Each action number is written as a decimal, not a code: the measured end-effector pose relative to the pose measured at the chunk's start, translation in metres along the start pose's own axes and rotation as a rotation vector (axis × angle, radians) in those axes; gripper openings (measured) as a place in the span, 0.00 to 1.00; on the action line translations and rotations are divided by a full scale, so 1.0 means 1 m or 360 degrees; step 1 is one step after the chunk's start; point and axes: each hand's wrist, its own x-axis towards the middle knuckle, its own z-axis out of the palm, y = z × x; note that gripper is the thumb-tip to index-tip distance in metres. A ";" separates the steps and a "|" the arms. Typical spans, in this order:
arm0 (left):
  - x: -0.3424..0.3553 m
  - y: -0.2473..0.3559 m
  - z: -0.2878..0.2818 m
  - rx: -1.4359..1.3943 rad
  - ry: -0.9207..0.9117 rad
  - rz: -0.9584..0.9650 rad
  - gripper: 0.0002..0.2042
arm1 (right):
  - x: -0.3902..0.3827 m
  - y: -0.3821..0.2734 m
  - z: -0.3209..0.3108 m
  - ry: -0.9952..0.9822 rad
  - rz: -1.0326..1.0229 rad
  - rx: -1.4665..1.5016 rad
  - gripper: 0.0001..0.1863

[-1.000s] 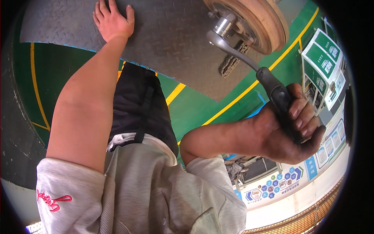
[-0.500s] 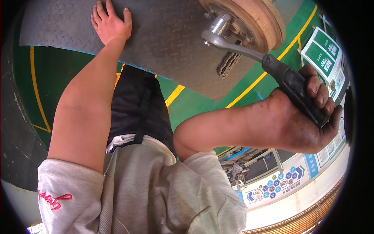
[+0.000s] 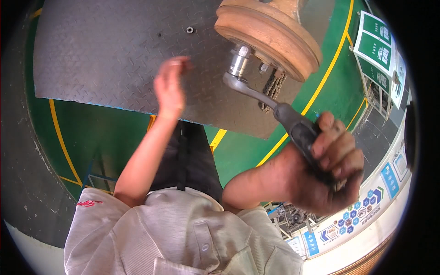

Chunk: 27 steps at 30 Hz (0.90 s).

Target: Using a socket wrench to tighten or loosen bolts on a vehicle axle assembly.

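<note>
Right hand (image 3: 332,153): fingers wrapped round the black handle of the wrench (image 3: 289,121). Wrench head and socket (image 3: 239,62) lie forward-left of these fingers, socket against the underside of the rusty drum (image 3: 270,39).
Left hand (image 3: 170,89): blurred, fingers loosely extended, holding nothing; contact with the metal plate (image 3: 87,55) cannot be told. 1 nut (image 3: 190,30) lies beyond these fingertips.
Room: plate stretches well left of the left fingers; its near edge runs behind them, past the wrist. Chain (image 3: 277,85) sits between the 2 hands' fingers, near the wrench.
</note>
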 end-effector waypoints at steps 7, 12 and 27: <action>0.004 0.055 0.071 -0.0924 -0.0916 -0.0986 0.25 | -0.019 0.008 0.006 0.0445 -0.0196 0.0069 0.15; 0.002 0.060 0.075 -0.1194 -0.0716 -0.1205 0.20 | -0.030 0.013 -0.005 0.0529 -0.0382 0.0032 0.16; -0.019 0.088 0.092 -0.0639 -0.0211 -0.0889 0.14 | -0.014 0.000 -0.102 0.0135 0.0255 -0.0542 0.16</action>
